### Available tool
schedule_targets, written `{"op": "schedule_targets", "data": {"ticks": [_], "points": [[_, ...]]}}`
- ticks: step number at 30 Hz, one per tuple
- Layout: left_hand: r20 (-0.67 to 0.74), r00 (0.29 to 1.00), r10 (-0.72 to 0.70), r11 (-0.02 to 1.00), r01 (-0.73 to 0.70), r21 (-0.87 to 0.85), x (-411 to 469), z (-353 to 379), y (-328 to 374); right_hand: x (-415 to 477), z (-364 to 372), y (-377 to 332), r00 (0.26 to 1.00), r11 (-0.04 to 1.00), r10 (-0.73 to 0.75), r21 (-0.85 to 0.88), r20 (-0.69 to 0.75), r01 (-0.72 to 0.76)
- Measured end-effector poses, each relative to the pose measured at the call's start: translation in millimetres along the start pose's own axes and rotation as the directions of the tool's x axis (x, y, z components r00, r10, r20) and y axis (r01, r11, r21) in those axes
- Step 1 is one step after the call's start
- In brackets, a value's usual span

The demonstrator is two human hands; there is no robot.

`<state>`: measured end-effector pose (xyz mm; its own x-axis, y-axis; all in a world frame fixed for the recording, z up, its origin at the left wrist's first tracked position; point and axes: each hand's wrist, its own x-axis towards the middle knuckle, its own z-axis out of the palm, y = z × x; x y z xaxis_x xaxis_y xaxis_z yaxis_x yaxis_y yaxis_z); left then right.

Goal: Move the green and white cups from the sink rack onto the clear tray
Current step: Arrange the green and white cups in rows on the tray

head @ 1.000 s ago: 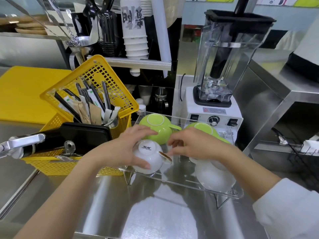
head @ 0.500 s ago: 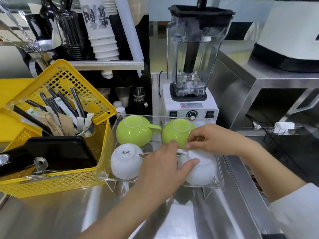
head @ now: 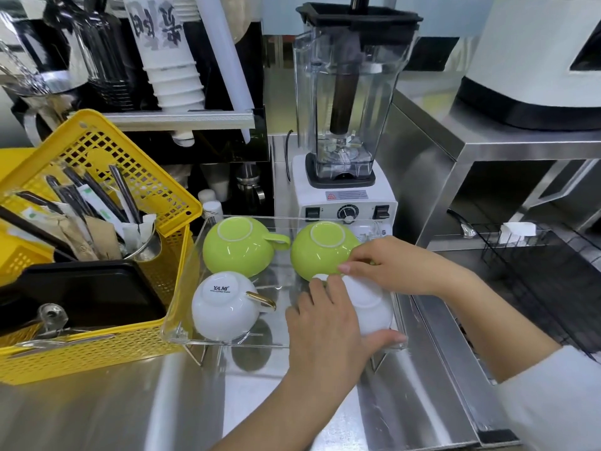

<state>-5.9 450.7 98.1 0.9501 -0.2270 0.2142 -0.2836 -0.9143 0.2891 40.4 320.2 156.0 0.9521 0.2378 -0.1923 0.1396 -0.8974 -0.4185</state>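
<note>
Fingers of the left hand curl around the near side of an upturned white cup at the tray's near right corner, the thumb tip pressed to its lower rim, so this hand is clamped on that cup. Just beyond it the right hand reaches in from the right; its fingers are bunched together, their tips resting on the far edge of the same white cup and against the green cup behind it. Whether they truly pinch anything cannot be told.

All four cups stand upside down on the clear tray, which sits on thin wire legs over the steel tabletop. At the near left a second white cup shows printed lettering on its base and a gold-edged handle pointing right. Behind it is a green cup with its handle to the right, and to its right, well inside the tray, the other green cup.

Left of the tray, touching its side, stands a yellow basket holding a black tray and wrapped utensils. Behind the tray a blender rises on a white base, and farther left a stack of paper cups hangs over a shelf.
</note>
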Motion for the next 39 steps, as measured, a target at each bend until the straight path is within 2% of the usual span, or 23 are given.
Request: {"op": "schedule_targets", "data": {"ticks": [3,7,11,13,17,23,27,32,35,39], "points": [[0.006,1.000,-0.018,0.998,0.018,-0.052,1.5,2.7,-2.0,1.5,-0.9,0.9,1.000,1.000,-0.018,-0.009,0.001,0.018],[0.042,0.996,0.073,0.970,-0.061,-0.235,4.6,-1.3,-9.6,5.5,-2.8,5.1,1.000,0.999,-0.024,0.023,0.019,0.024],[0.206,0.971,0.124,0.911,-0.029,-0.412,10.5,-17.4,-20.4,10.2,-7.6,8.7,0.997,0.995,-0.073,0.074,0.021,0.071],[0.209,0.970,0.126,0.894,-0.019,-0.448,12.1,-20.8,-26.2,13.1,-8.5,9.6,0.995,0.985,-0.101,0.142,0.024,0.096],[0.198,0.969,0.146,0.855,-0.023,-0.519,10.5,-24.8,-33.7,22.4,-5.7,8.3,0.982,0.979,-0.185,0.092,0.030,0.182],[0.212,0.963,0.164,0.793,-0.001,-0.609,11.4,-25.1,-45.4,27.0,-2.6,0.5,0.949,0.947,-0.315,0.081,0.028,0.311],[0.253,0.943,0.215,0.781,-0.010,-0.624,14.2,-25.0,-54.6,25.6,-3.5,-4.8,0.928,0.926,-0.372,0.048,-0.033,0.373],[0.316,0.906,0.283,0.759,-0.010,-0.651,20.2,-27.9,-63.1,27.8,-1.0,-0.5,0.907,0.904,-0.411,-0.161,-0.086,0.395],[0.329,0.884,0.332,0.725,-0.017,-0.688,20.4,-27.7,-67.1,25.0,0.9,3.1,0.905,0.904,-0.410,-0.181,-0.111,0.387],[0.328,0.876,0.352,0.751,-0.055,-0.658,20.2,-27.1,-62.9,22.6,-0.5,4.8,0.922,0.925,-0.368,-0.148,-0.118,0.350]]}}
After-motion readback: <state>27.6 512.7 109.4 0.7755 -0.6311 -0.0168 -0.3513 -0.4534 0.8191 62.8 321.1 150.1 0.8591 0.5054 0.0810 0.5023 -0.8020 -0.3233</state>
